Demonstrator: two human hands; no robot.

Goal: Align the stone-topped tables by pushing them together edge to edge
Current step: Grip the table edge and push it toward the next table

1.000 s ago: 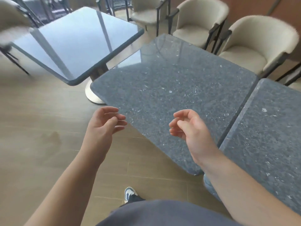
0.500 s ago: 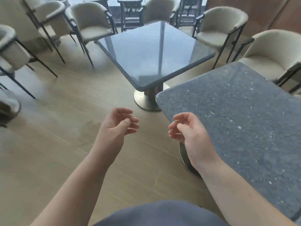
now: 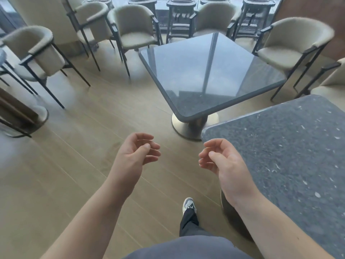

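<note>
1. While we stand at the near corner of the speckled counter (image 3: 291, 156), our left hand (image 3: 135, 154) hangs over the floor (image 3: 65, 165) to that counter's left, its fingers (image 3: 151, 146) loosely curled, slightly spread, holding nothing.
2. Our right hand (image 3: 224, 163) hovers at the same corner, fingers (image 3: 205, 159) relaxed and half-curled, gripping nothing; we cannot tell whether it brushes the stone.
3. The glossy counter (image 3: 209, 71) stands beyond the speckled counter, turned at an angle, a gap between their edges.
4. Beige chairs (image 3: 134, 28) ring the glossy counter's far side.
</note>
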